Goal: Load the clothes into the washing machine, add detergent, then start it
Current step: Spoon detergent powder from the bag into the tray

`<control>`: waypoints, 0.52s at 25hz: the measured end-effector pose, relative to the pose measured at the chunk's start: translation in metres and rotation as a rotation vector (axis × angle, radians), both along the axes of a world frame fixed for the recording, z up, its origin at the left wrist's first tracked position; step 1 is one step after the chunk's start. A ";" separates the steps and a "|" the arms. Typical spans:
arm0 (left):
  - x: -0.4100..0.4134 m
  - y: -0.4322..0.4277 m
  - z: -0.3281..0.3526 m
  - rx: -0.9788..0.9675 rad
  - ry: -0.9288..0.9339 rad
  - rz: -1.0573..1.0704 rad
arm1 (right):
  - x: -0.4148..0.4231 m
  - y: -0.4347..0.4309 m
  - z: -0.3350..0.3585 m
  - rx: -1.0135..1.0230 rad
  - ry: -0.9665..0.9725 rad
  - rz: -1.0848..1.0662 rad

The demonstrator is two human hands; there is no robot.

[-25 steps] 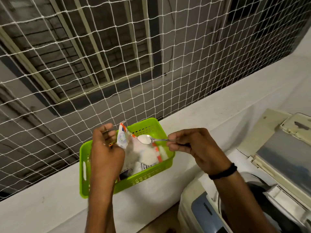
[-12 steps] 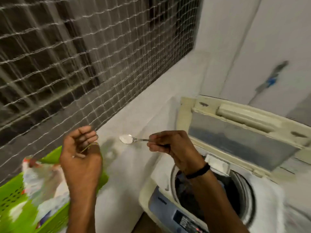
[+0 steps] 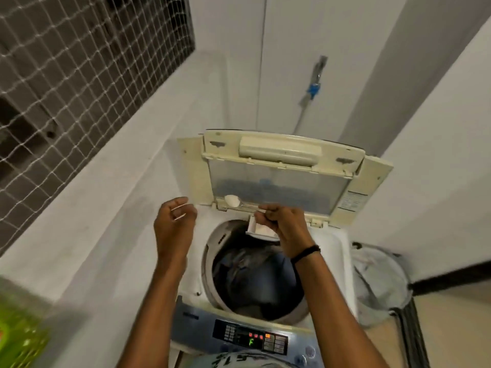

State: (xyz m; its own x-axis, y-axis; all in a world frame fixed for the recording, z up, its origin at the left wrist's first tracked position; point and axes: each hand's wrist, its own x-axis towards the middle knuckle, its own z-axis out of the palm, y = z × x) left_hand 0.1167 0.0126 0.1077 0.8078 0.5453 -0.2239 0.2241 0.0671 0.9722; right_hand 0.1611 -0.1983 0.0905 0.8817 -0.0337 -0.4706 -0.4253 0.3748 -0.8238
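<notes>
The top-loading washing machine (image 3: 342, 261) stands below me with its lid (image 3: 279, 187) raised. Dark clothes (image 3: 255, 274) fill the drum. My right hand (image 3: 284, 224) grips a metal spoon (image 3: 233, 201) heaped with white detergent powder, held level above the back rim, just left of the small pulled-out detergent drawer (image 3: 261, 231). My left hand (image 3: 174, 229) hovers over the machine's back left corner, fingers curled around a thin pale rubber band (image 3: 182, 211). The control panel (image 3: 252, 338) at the front shows red lights and a green "F".
A green plastic basket (image 3: 18, 338) sits blurred on the white ledge at lower left. White netting (image 3: 66, 75) covers the opening on the left. A grey mesh laundry hamper (image 3: 380, 282) stands right of the machine. A tap (image 3: 316, 83) is on the back wall.
My view swung right from the green basket to the washing machine. My right hand carried the loaded spoon over to the machine's back rim. My left hand let go of the detergent packet.
</notes>
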 end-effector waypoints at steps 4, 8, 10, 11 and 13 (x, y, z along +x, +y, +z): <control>0.045 -0.045 -0.051 -0.317 0.188 -0.108 | 0.020 -0.036 -0.064 -0.177 0.112 -0.137; 0.075 -0.075 -0.109 -0.650 0.444 -0.186 | 0.022 -0.044 -0.120 -0.802 0.025 -0.057; 0.079 -0.086 -0.134 -0.750 0.519 -0.192 | 0.016 -0.036 -0.135 -1.089 -0.071 0.116; 0.078 -0.092 -0.145 -0.777 0.539 -0.182 | 0.013 -0.033 -0.141 -1.151 -0.107 0.185; 0.076 -0.100 -0.160 -0.783 0.570 -0.166 | 0.005 -0.025 -0.147 -1.193 -0.173 0.232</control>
